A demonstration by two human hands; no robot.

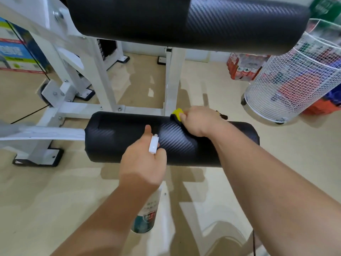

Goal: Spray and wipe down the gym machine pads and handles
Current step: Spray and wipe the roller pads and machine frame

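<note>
Leftward, one white frame (103, 76) carries two black rollers, the upper pad (184, 19) and the lower pad (114, 137). The left hand (143, 163) clenches one spray bottle (147, 213) before the lower pad. The right hand (198, 120) clutches one yellow cloth (177, 113) atop it. One wire basket (295, 84) stands rightmost.

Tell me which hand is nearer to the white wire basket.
Right. The right hand holds a yellow cloth on the roller pad, left of the basket; the left hand grips the spray bottle farther left, toward the camera.

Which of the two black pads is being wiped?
The lower round pad: the right hand holds a yellow cloth against its top. The bigger upper pad has no hand on it.
</note>
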